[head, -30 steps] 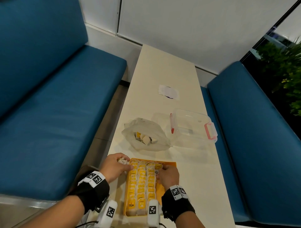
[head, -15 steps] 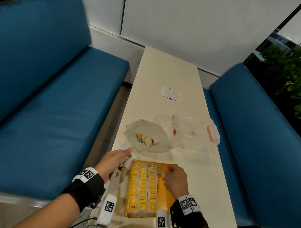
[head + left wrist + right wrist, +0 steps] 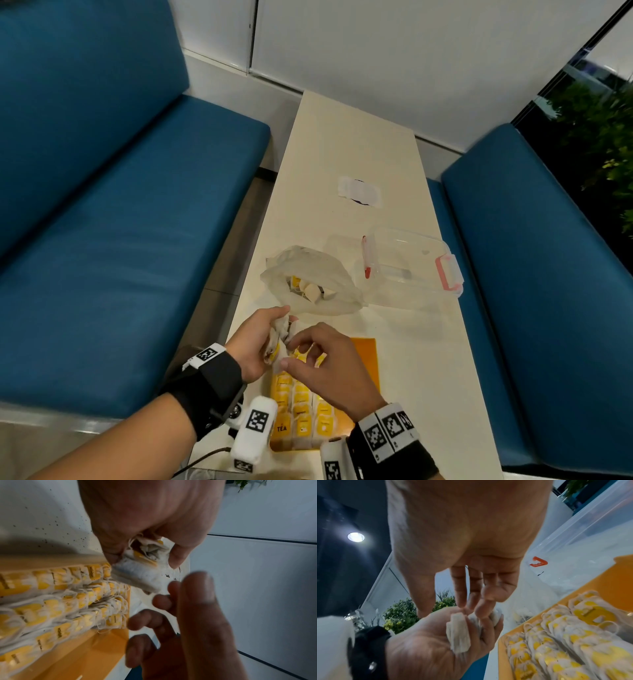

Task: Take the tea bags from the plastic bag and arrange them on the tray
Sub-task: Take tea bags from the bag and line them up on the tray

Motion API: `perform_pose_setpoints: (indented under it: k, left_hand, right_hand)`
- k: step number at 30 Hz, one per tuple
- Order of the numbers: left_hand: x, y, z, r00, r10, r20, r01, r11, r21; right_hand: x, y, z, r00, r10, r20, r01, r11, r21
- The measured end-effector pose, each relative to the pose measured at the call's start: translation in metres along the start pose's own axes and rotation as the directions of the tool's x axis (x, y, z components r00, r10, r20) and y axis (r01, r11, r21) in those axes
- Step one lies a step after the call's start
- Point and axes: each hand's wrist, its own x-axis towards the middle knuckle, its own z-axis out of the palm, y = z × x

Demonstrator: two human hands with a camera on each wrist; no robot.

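The left hand (image 3: 255, 346) grips a bunch of tea bags (image 3: 458, 631) above the tray (image 3: 368, 363) on the bench (image 3: 428, 359), the right hand (image 3: 329, 366) fingers (image 3: 481, 609) relaxed, touching them.

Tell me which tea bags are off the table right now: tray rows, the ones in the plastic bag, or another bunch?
The bunch of tea bags held in the left hand; the right hand reaches for them above the tray.

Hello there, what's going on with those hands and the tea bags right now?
Left hand grips loose tea bags. Right hand fingers reaching in. Tray three rows filled. Nothing blocking.
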Motion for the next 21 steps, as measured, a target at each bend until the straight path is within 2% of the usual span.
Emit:
perform_pose_setpoints:
  k: [2,8,13,17,21]
  left_hand:
    - [0.003,-0.001,0.001,0.999,0.04,-0.016,-0.04,0.999,0.014]
    - [0.006,-0.003,0.002,0.99,0.092,-0.106,-0.09,0.996,0.02]
    - [0.007,-0.006,0.001,0.973,0.152,-0.174,-0.147,0.988,0.039]
    - [0.005,-0.007,0.003,0.97,0.183,-0.158,-0.184,0.983,0.011]
    - [0.002,-0.005,0.001,0.976,0.167,-0.139,-0.175,0.984,-0.043]
  right_hand:
    - [0.004,0.0,0.005,0.997,0.073,0.018,-0.073,0.997,-0.021]
    - [0.015,0.01,0.017,0.978,0.201,-0.056,-0.203,0.979,-0.031]
    - [0.019,0.013,0.024,0.97,0.229,-0.085,-0.232,0.973,-0.018]
    - [0.022,0.014,0.026,0.974,0.207,-0.096,-0.217,0.97,-0.111]
    - [0.021,0.013,0.025,0.976,0.191,-0.1,-0.202,0.974,-0.105]
